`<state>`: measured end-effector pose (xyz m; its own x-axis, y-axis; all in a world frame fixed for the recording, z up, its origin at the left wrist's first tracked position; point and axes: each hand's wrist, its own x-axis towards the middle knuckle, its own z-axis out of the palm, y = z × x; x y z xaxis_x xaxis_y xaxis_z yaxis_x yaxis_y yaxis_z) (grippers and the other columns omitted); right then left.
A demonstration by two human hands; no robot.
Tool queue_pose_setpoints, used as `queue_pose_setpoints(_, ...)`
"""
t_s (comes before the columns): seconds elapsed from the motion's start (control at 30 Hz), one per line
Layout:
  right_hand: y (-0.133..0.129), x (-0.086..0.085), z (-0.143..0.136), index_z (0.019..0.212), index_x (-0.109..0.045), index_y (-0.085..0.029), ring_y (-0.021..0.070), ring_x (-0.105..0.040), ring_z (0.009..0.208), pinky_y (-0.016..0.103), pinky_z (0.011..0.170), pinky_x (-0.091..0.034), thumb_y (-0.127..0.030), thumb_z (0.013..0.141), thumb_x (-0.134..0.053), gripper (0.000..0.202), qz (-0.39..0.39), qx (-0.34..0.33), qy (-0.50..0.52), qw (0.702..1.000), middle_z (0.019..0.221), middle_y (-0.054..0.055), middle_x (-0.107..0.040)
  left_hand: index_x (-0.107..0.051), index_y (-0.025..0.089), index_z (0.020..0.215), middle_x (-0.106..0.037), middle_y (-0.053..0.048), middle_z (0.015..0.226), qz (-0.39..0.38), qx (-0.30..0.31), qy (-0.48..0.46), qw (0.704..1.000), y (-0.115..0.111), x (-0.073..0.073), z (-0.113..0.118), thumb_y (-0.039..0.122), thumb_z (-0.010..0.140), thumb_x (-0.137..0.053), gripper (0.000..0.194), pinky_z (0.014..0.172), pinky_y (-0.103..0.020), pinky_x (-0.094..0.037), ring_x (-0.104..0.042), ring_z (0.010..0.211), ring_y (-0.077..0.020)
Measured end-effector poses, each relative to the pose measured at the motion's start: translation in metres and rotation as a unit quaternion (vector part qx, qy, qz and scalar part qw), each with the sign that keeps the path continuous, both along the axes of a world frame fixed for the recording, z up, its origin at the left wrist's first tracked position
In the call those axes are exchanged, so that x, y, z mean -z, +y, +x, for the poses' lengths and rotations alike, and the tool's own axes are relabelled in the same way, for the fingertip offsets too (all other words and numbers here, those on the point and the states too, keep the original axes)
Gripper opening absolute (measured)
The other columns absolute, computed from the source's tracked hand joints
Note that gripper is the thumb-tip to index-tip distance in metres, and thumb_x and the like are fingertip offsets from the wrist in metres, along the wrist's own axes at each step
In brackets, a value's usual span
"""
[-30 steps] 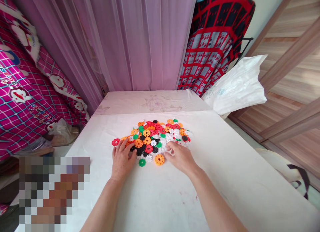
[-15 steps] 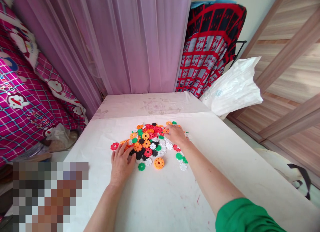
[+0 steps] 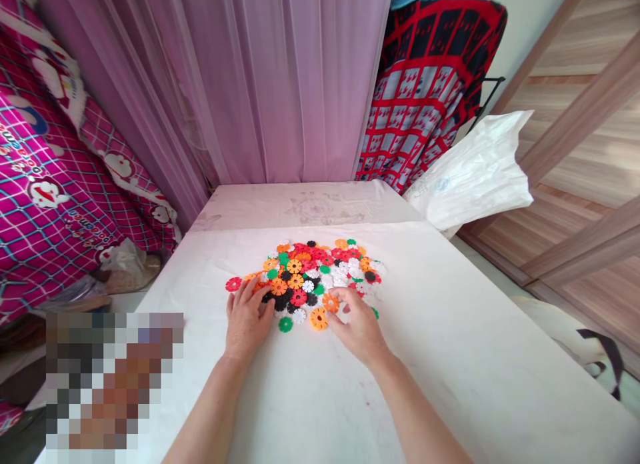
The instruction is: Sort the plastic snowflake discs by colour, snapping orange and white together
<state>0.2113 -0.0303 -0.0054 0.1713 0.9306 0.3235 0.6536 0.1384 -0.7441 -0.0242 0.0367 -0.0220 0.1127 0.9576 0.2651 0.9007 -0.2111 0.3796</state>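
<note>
A pile of notched plastic discs (image 3: 299,297) in red, orange, black, white and green lies on the white-covered table. My right hand (image 3: 361,325) pinches an orange notched disc (image 3: 331,303) between thumb and fingers at the near edge of the pile. Just left of it, a thicker orange piece (image 3: 319,319), which looks like stacked discs, rests on the cloth. My left hand (image 3: 249,317) lies at the pile's left side with fingers apart, its fingertips touching orange and black discs. Beside that hand sits a lone red disc (image 3: 233,285); a green disc (image 3: 285,325) lies at the front.
The table (image 3: 310,411) has a pale cloth with a floral strip at its far end. A purple curtain (image 3: 280,84) hangs behind. A white bag (image 3: 475,174) stands beyond the right edge, near wooden doors (image 3: 595,124). Pink checked fabric (image 3: 75,184) hangs at left.
My right hand has come from the pile's far right side back to its near edge, bringing an orange disc next to the thicker orange piece. My left hand stays nearly in place.
</note>
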Motion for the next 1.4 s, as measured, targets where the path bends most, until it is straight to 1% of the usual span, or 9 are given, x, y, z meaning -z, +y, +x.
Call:
queue_pose_setpoints(0.07, -0.009, 0.003, -0.006, 0.104, -0.06, -0.024, 0.0202, -0.068, 0.093, 0.033, 0.081, -0.054, -0.021, 0.075, -0.06, 0.029, 0.015, -0.014, -0.017, 1.0, 0.104, 0.005, -0.072, -0.07, 0.027, 0.12, -0.054, -0.006, 0.149, -0.003, -0.003, 0.0, 1.0, 0.0, -0.001, 0.0, 0.036, 0.093, -0.049, 0.035, 0.119, -0.055, -0.028, -0.041, 0.143, -0.0303)
queue_pose_setpoints(0.17, -0.011, 0.002, -0.01, 0.105, -0.059, -0.024, 0.0215, -0.067, 0.098, 0.034, 0.087, -0.053, -0.016, 0.073, -0.06, 0.033, 0.04, -0.04, -0.049, 0.997, 0.106, 0.005, -0.071, -0.07, 0.029, 0.12, -0.054, -0.004, 0.149, -0.005, -0.006, -0.002, 1.0, -0.001, -0.002, 0.001, 0.036, 0.092, -0.05, 0.035, 0.119, -0.054, -0.028, -0.041, 0.143, -0.0298)
queue_pose_setpoints(0.27, -0.01, 0.001, -0.011, 0.105, -0.059, -0.024, 0.0222, -0.066, 0.099, 0.035, 0.087, -0.053, -0.014, 0.072, -0.06, 0.034, 0.05, -0.05, -0.079, 0.994, 0.104, 0.005, -0.071, -0.07, 0.03, 0.119, -0.054, -0.004, 0.149, -0.003, -0.005, -0.005, 1.0, -0.001, -0.002, 0.001, 0.036, 0.092, -0.051, 0.034, 0.118, -0.054, -0.029, -0.041, 0.143, -0.0297)
queue_pose_setpoints(0.43, -0.008, 0.002, -0.012, 0.102, -0.059, -0.024, 0.0221, -0.064, 0.095, 0.034, 0.084, -0.052, -0.011, 0.071, -0.06, 0.033, 0.058, -0.052, -0.113, 0.991, 0.099, 0.005, -0.07, -0.07, 0.027, 0.119, -0.054, -0.006, 0.149, -0.002, -0.002, -0.004, 1.0, -0.002, -0.003, 0.002, 0.035, 0.092, -0.05, 0.035, 0.118, -0.055, -0.028, -0.041, 0.143, -0.0306)
queue_pose_setpoints(0.57, -0.007, 0.004, -0.013, 0.102, -0.058, -0.023, 0.0228, -0.064, 0.095, 0.035, 0.084, -0.051, -0.011, 0.071, -0.061, 0.034, 0.049, -0.056, -0.13, 0.989, 0.099, 0.005, -0.07, -0.07, 0.027, 0.12, -0.054, -0.006, 0.149, -0.001, -0.002, -0.002, 1.0, -0.002, -0.002, 0.001, 0.036, 0.093, -0.049, 0.035, 0.118, -0.056, -0.028, -0.041, 0.143, -0.0308)
queue_pose_setpoints(0.87, -0.007, 0.006, -0.015, 0.102, -0.057, -0.023, 0.0241, -0.063, 0.096, 0.037, 0.084, -0.05, -0.009, 0.072, -0.061, 0.034, 0.034, -0.07, -0.139, 0.987, 0.1, 0.005, -0.07, -0.07, 0.027, 0.121, -0.053, -0.006, 0.15, -0.005, -0.001, 0.002, 1.0, -0.001, -0.001, 0.001, 0.037, 0.093, -0.048, 0.036, 0.119, -0.055, -0.028, -0.04, 0.143, -0.0309)
queue_pose_setpoints(1.2, -0.009, 0.004, -0.015, 0.1, -0.057, -0.023, 0.0235, -0.063, 0.096, 0.037, 0.084, -0.05, -0.01, 0.073, -0.062, 0.03, 0.025, -0.072, -0.137, 0.988, 0.099, 0.004, -0.069, -0.07, 0.027, 0.12, -0.054, -0.006, 0.149, -0.007, -0.004, -0.005, 1.0, -0.002, -0.004, 0.002, 0.036, 0.092, -0.049, 0.035, 0.119, -0.056, -0.027, -0.04, 0.143, -0.0311)
queue_pose_setpoints(1.4, -0.01, 0.0, -0.017, 0.1, -0.058, -0.023, 0.024, -0.063, 0.096, 0.037, 0.083, -0.05, -0.012, 0.074, -0.061, 0.028, 0.016, -0.076, -0.137, 0.988, 0.1, 0.005, -0.07, -0.071, 0.029, 0.119, -0.055, -0.006, 0.148, 0.0, -0.002, -0.015, 1.0, -0.002, -0.002, 0.001, 0.036, 0.092, -0.05, 0.034, 0.119, -0.055, -0.027, -0.041, 0.143, -0.0306)
